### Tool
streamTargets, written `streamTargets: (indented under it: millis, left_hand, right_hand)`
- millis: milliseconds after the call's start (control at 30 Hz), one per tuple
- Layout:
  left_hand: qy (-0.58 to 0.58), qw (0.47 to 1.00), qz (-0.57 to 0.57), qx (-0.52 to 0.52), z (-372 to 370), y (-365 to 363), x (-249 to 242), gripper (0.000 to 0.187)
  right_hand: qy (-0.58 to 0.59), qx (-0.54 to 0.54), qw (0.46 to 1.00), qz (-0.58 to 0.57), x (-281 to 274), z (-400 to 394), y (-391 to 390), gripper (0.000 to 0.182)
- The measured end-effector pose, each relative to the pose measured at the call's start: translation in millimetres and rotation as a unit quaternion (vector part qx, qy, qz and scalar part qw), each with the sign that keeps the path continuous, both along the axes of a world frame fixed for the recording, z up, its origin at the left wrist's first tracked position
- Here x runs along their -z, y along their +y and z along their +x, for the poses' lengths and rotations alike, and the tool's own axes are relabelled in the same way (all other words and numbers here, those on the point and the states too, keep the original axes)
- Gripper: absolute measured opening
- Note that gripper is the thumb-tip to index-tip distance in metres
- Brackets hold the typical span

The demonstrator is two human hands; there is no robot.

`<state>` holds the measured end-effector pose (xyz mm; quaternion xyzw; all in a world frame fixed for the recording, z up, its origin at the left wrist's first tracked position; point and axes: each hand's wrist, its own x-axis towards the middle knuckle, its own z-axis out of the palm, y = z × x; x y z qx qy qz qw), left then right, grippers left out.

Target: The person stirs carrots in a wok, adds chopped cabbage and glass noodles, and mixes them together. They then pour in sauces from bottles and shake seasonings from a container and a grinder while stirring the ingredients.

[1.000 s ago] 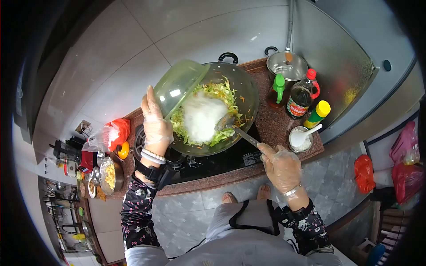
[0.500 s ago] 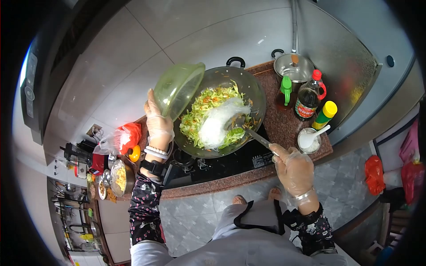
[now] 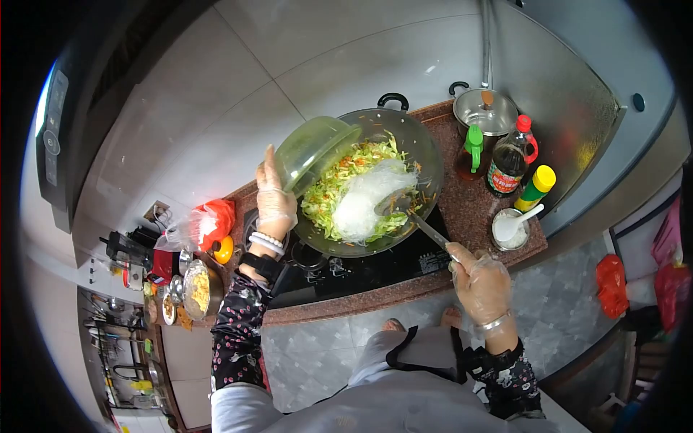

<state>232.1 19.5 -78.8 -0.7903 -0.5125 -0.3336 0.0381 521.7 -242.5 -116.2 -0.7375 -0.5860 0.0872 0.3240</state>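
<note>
Gloved in clear plastic, my left hand (image 3: 276, 204) grips the rim of a translucent green bowl (image 3: 307, 153), which is tipped over the left side of the wok (image 3: 430, 155). Shredded cabbage (image 3: 328, 189) with orange shreds lies in the wok. A pale clump of thin noodles (image 3: 364, 202) rests on top of it. My right hand (image 3: 481, 285), also gloved, is closed around the handle of a metal spatula (image 3: 432, 231). The spatula's head is partly hidden among the noodles at the wok's right side.
Right of the wok stand a steel pot (image 3: 487, 112), a green-topped bottle (image 3: 473, 155), a dark sauce bottle (image 3: 504, 173), a yellow-capped container (image 3: 535, 187) and a white-filled bowl with spoon (image 3: 510, 231). A metal bowl of yellow food (image 3: 202, 290) and a red bag (image 3: 216, 222) sit left.
The green bowl has tipped further over and come lower and to the right over the wok, my left hand moving with it. My right hand keeps its hold on the spatula. The view has shifted slightly.
</note>
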Motion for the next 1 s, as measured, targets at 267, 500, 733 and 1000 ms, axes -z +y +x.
streamTargets:
  millis: [267,500,733,1000]
  left_hand:
    - [-0.025,0.991,0.128,0.030,16,-17,-37,0.093]
    - [0.022,1.000,0.008,-0.011,14,-26,-31,0.095]
    - [-0.748,0.543,-0.372,0.085,-44,1,41,0.025]
    - [-0.886,0.346,-0.277,0.138,-172,-91,58,0.040]
  right_hand:
    - [0.037,0.003,0.999,-0.001,2,1,2,0.032]
    - [0.052,-0.022,0.998,-0.002,9,-2,1,0.036]
    - [0.083,-0.075,0.994,-0.001,6,-11,10,0.039]
    - [0.197,-0.065,0.978,-0.038,40,-14,14,0.042]
